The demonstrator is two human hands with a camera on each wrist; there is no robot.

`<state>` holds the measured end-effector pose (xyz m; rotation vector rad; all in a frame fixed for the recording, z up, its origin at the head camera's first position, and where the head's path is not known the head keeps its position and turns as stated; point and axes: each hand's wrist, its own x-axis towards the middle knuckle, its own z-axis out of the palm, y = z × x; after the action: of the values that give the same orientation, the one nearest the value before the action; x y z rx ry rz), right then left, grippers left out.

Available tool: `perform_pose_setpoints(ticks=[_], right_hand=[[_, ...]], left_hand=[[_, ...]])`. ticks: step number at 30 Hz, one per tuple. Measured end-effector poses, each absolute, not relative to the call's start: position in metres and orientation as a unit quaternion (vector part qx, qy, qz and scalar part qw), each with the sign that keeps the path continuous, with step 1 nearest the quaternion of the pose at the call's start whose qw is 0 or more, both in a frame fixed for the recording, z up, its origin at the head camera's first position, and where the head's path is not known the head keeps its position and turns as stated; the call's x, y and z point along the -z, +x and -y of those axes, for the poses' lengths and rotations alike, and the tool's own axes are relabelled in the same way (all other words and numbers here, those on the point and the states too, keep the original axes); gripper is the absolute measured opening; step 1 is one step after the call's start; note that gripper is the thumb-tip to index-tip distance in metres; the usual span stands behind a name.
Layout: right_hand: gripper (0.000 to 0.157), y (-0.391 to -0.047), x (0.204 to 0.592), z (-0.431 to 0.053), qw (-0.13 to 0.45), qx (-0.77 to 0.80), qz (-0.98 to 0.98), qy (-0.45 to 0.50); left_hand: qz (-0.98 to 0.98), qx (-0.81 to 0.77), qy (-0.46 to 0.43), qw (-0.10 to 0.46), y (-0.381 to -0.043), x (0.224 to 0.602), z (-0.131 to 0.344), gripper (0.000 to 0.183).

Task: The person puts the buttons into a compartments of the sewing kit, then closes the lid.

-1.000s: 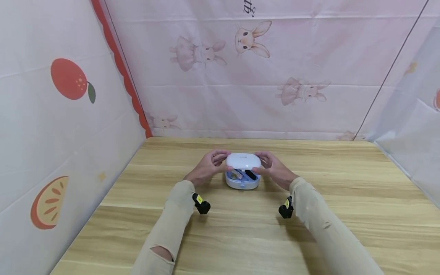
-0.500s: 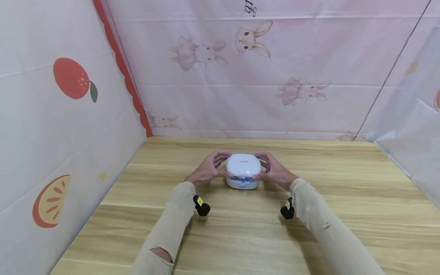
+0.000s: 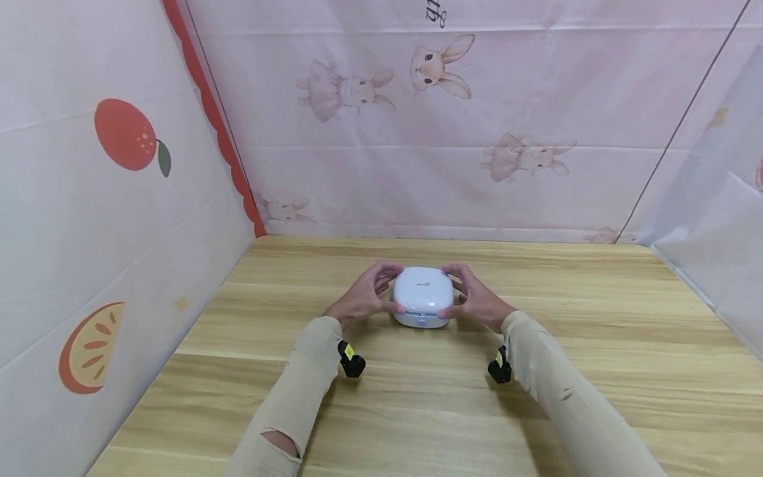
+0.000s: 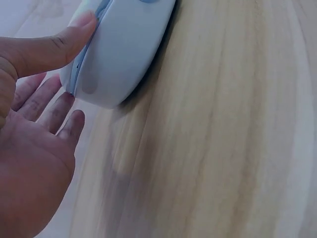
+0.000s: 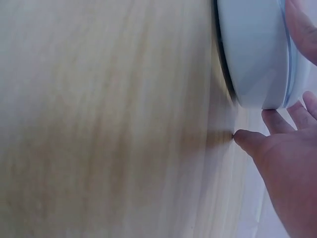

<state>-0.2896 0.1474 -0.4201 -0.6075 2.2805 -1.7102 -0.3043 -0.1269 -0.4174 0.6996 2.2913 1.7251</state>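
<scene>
A small white plastic storage box with rounded corners sits on the table, a pale blue catch on its front. Its glossy lid is down over it, with a thin gap along the front rim. My left hand holds the lid's left side, thumb at the front corner and fingers toward the back. On the other side my right hand grips it the same way. The left thumb lies at the seam in the left wrist view. Fingertips of the right hand touch the box's side. The contents are hidden.
The wood-grain table runs back to a pink rabbit-print curtain. A white fruit-print sheet borders it on the left, another pale sheet on the right. Black wrist cameras hang at both cuffs.
The lid has swung down toward me, from partly raised to nearly flush, covering the blue compartments and small items inside. Both thumbs have moved down with its front edge.
</scene>
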Motion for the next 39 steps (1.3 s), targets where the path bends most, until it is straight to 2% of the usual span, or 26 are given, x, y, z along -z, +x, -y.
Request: perform_pose_setpoints(ticks=[7,13,20,39], right_hand=[[0.103,-0.288,0.413,-0.145,0.112,0.554,-0.800,-0.200],[0.101,-0.287,0.410,-0.140,0.100,0.505,-0.835,-0.194],[0.104,-0.286,0.408,-0.133,0.052,0.414,-0.879,-0.231],[0.099,-0.284,0.407,-0.133,0.047,0.409,-0.879,-0.240]], left_hand=[[-0.837,-0.483,0.231,0.117,-0.303,0.405,0.124,0.105],[-0.874,-0.403,0.223,0.151,-0.303,0.401,0.113,0.117],[-0.862,-0.411,0.257,0.148,-0.309,0.412,0.108,0.092],[-0.859,-0.415,0.268,0.134,-0.306,0.406,0.105,0.087]])
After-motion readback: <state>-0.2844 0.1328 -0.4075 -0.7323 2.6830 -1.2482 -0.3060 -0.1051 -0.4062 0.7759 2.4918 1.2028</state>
